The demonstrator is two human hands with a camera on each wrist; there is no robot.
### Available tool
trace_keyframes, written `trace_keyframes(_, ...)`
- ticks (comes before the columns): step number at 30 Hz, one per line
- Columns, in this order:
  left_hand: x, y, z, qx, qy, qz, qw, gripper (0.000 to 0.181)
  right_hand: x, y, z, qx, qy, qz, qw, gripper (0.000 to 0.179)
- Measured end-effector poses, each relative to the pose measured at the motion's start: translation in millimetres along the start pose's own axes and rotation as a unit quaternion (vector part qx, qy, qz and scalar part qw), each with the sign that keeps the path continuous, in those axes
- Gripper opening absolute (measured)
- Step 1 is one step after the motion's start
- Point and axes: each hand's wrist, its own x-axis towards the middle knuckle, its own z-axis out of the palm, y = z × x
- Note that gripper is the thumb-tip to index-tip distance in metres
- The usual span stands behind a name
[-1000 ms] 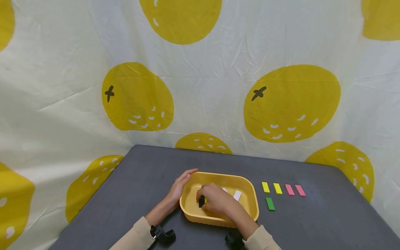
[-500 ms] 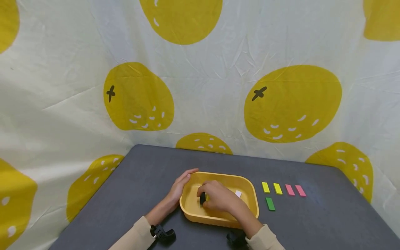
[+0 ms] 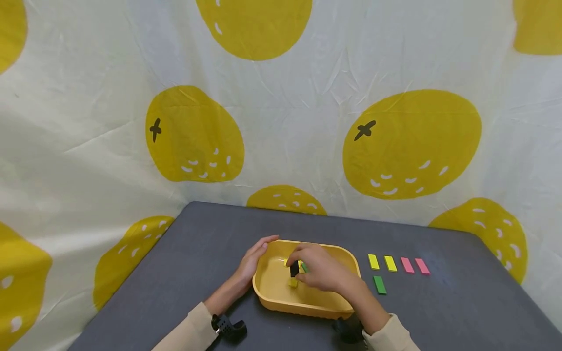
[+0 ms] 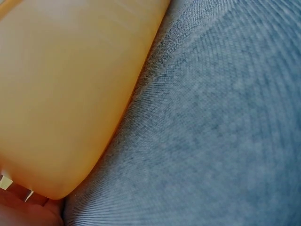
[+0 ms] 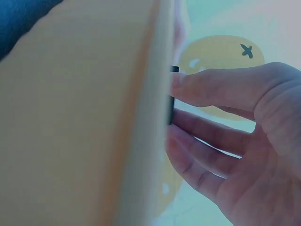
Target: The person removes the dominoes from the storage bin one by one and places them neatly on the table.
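Observation:
My left hand (image 3: 249, 263) lies along the left side of a yellow plastic basin (image 3: 303, 310), its straight fingers at the rim. Over the basin's inside, my right hand (image 3: 322, 269) pinches a black domino-like tile (image 3: 294, 269) between thumb and fingers, held upright. Close beneath it are yellow tiles (image 3: 292, 282) and a green tile (image 3: 305, 267). The right wrist view has the basin's wall hiding most of the black tile, whose edge (image 5: 171, 112) shows beside the fingers. In the left wrist view, fingers (image 4: 28, 214) curve under the basin's edge.
Right of the basin, two yellow tiles (image 3: 390, 263) and two pink tiles (image 3: 407, 265) lie in a row on the dark grey table (image 3: 465, 297). A green tile (image 3: 379, 285) lies in front of them. A fruit-print curtain (image 3: 290, 131) hangs behind the table.
My right hand has moved right and slightly up with the black tile, uncovering yellow and green tiles. It now covers where white tiles showed. The left hand has stayed put.

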Motion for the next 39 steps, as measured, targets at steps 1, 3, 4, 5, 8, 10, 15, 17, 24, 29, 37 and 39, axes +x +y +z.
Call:
trace_keyframes(1, 0.2, -0.4, 0.1, 0.005, -0.001, 0.003, 1.0, 0.05, -3.2, 1.0, -2.4, 0.0, 0.003, 0.0, 1.0, 0.024)
trace_keyframes(3, 0.0, -1.0, 0.3, 0.004, -0.001, 0.0, 1.0, 0.05, -10.0, 3.1, -7.1, 0.0, 0.005, 0.002, 1.0, 0.023)
trace_keyframes(4, -0.2, -1.2, 0.3, 0.005, 0.0, -0.001, 1.0, 0.05, -13.4, 4.2, -9.7, 0.001, 0.006, 0.004, 1.0, 0.023)
trace_keyframes(5, -0.3, -1.5, 0.3, 0.007, 0.0, 0.0, 1.0, 0.051, -16.5, 5.4, -12.1, 0.001, 0.009, 0.004, 1.0, 0.023)
trace_keyframes(8, -0.2, -1.7, 0.0, 0.001, 0.001, 0.002, 1.0, 0.05, -25.1, 10.5, -19.2, -0.007, 0.019, 0.007, 0.9998, 0.022)
trace_keyframes(10, 0.5, -1.5, -0.2, 0.0, 0.002, 0.005, 1.0, 0.051, -30.8, 14.7, -24.0, -0.014, 0.029, 0.007, 0.9995, 0.023)
trace_keyframes(15, 2.2, -0.1, 0.2, -0.001, -0.002, 0.005, 1.0, 0.05, -46.7, 26.0, -34.3, -0.025, 0.049, 0.008, 0.9984, 0.025)
trace_keyframes(17, 2.7, 0.8, 0.5, -0.001, -0.003, 0.004, 1.0, 0.05, -52.8, 29.9, -38.1, -0.027, 0.056, 0.011, 0.998, 0.026)
trace_keyframes(24, 3.2, 0.7, 1.0, 0.002, 0.001, 0.01, 0.9999, 0.051, -71.5, 45.5, -49.4, -0.019, 0.075, 0.021, 0.9968, 0.028)
trace_keyframes(29, 2.2, -0.4, 0.6, 0.002, -0.001, 0.008, 1.0, 0.051, -86.9, 59.9, -54.6, 0.003, 0.084, 0.031, 0.996, 0.029)
trace_keyframes(37, 1.5, -3.4, -0.8, -0.001, 0.0, 0.01, 0.9999, 0.051, -110.8, 83.6, -57.2, 0.003, 0.095, 0.038, 0.9947, 0.03)
trace_keyframes(39, 1.2, -3.6, -0.4, -0.002, -0.002, 0.01, 0.9999, 0.051, -117.1, 89.4, -56.8, 0.006, 0.096, 0.046, 0.9943, 0.032)
